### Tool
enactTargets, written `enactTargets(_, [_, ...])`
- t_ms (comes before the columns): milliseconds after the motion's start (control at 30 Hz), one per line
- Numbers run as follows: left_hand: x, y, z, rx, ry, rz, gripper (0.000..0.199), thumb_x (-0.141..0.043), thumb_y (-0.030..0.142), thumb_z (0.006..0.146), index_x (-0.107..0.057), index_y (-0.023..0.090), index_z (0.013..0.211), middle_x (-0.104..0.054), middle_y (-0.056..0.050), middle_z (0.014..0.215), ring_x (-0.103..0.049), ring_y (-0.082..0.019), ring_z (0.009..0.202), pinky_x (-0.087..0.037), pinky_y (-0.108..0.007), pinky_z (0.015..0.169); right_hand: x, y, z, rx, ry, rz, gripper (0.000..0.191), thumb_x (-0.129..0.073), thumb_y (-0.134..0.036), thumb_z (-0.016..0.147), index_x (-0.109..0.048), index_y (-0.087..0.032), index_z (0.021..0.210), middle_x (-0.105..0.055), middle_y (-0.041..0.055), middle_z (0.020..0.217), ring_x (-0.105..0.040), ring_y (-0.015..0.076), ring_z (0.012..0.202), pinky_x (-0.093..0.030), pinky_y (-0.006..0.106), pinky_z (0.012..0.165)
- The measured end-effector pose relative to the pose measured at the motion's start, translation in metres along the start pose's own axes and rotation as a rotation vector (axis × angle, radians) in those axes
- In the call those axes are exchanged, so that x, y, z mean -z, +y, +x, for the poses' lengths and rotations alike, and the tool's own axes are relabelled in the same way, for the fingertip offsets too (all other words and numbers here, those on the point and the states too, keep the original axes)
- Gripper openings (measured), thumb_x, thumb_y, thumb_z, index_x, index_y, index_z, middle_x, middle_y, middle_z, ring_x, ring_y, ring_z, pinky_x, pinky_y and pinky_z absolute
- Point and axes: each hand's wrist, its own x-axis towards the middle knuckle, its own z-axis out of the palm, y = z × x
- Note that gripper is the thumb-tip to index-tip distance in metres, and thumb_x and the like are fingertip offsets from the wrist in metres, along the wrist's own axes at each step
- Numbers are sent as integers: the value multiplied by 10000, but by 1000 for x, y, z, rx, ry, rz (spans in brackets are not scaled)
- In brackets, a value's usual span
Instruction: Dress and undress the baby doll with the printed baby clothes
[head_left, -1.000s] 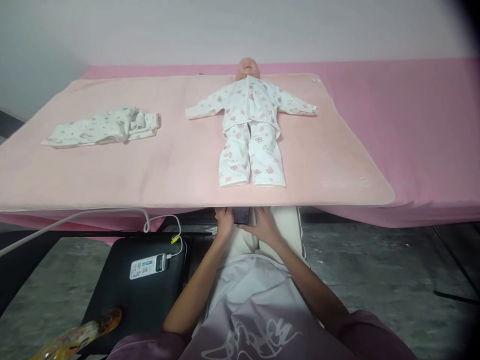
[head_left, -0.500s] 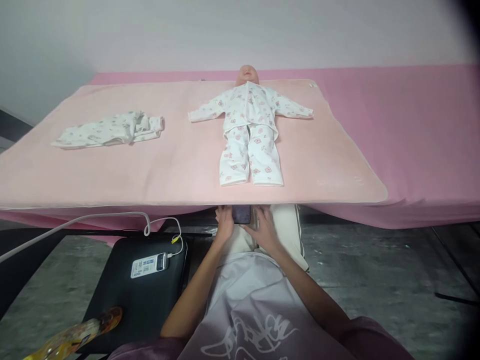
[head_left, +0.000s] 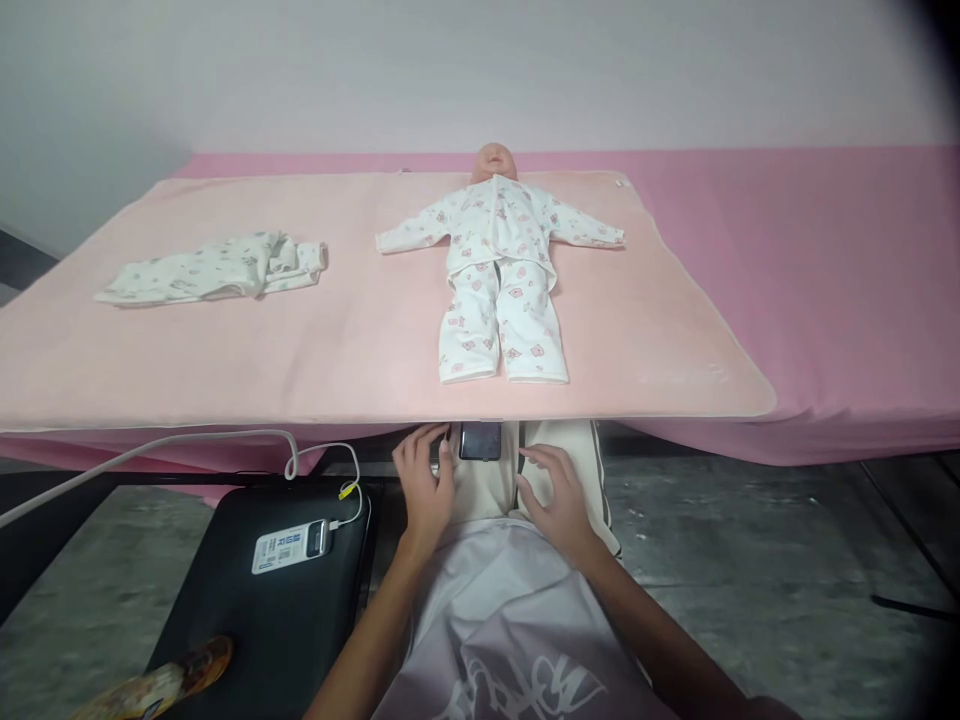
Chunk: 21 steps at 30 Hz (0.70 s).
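Your left hand [head_left: 424, 485] is over your lap to the left of a dark phone [head_left: 480, 442], its fingers bent, with a gap between them and the thumb. Your right hand [head_left: 556, 497] is on the other side, fingers curved and loosely parted, the thumb standing off from them. The phone lies on your cream trousers [head_left: 487, 490] between the two hands, apart from both; its far end meets the desk's front edge in this view, and whether any of it runs underneath, you cannot tell.

That front edge is right ahead of your fingers. To your left, a white cable [head_left: 187, 440] runs below the edge, loops, and plugs into a white power bank [head_left: 291, 547] with a printed label, lying on a black seat [head_left: 247, 610]. An orange-and-yellow item [head_left: 161, 685], cut off by the frame, is at the seat's near side.

On the desk, a doll [head_left: 496, 225] lies on its back, arms spread, in white printed jacket and trousers. Left of it is a bundled white printed garment [head_left: 214, 272]. Both rest on a pale pink mat [head_left: 360, 350] over a deeper pink cloth [head_left: 810, 270]. Behind rises a plain grey-white wall [head_left: 480, 75]; the floor [head_left: 712, 560] is mottled grey.
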Motion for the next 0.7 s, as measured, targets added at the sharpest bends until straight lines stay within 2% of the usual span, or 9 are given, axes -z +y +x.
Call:
enactTargets(100, [26,23,7,-241,112,57,204,-566,245,1113,-758,243,1182,-804,-120,1233,-721,-310,1189,-494,-522,1100,35,-11,18,160,62,-12,350,-678,-147,1039,-697,-293,1356,-768,83,1136,-762,259,962,-684,438,835])
enactTargets(167, [38,40,29,-387,139,42,181,-596,182,1076,-745,251,1152,-814,-99,1158,-743,-292,1113,-499,-498,1053,60,-20,49,280,90,-8,317,-673,-122,1029,-703,-285,1300,-774,67,1069,-728,223,825,-653,393,738])
enactTargets(267, [45,67,95,-479,110,-18,136,-597,209,1082,-711,255,1140,-810,-90,1117,-737,-287,1075,-506,-479,1016,90,-35,123,355,125,-2,113,-677,-208,1072,-713,-278,1153,-759,57,967,-709,219,797,-617,373,696])
enactTargets(300, [44,77,126,-463,89,-40,118,-592,248,1096,-701,256,1138,-803,-93,1123,-723,-288,1078,-504,-480,1029,96,-39,155,308,122,4,45,-669,-277,1101,-714,-278,1092,-755,61,963,-715,225,824,-621,380,723])
enactTargets(333, [39,86,160,-435,90,-69,112,-593,296,1108,-694,257,1132,-793,-100,1134,-704,-290,1089,-505,-475,1033,99,-41,190,255,123,26,110,-657,-353,1124,-711,-277,1067,-753,63,969,-716,227,846,-627,388,761])
enactTargets(433, [13,111,271,-290,23,-204,132,-643,387,1106,-672,260,1129,-768,-114,1164,-659,-289,1140,-514,-430,1020,88,-33,300,173,27,99,271,-683,-546,1115,-693,-280,1066,-740,48,952,-705,225,877,-619,386,824])
enactTargets(533, [-25,126,362,-151,-119,-300,170,-712,388,1067,-626,257,1000,-706,-89,963,-650,-282,1061,-503,-397,978,57,-10,396,88,-73,91,303,-710,-567,1094,-683,-270,1041,-723,44,925,-686,228,892,-593,380,850])
enactTargets(600, [-45,128,400,-50,-251,-281,231,-706,352,1059,-584,243,896,-593,-60,811,-633,-270,952,-487,-396,918,35,8,439,25,-97,59,277,-716,-531,1085,-681,-262,1032,-707,42,891,-667,237,904,-573,381,859])
enactTargets(700, [-58,122,424,70,-417,-218,305,-669,295,1047,-524,229,786,-411,-12,700,-566,-227,779,-434,-385,813,14,27,469,-28,-143,3,248,-691,-435,1084,-672,-235,939,-703,51,894,-638,241,928,-533,372,889])
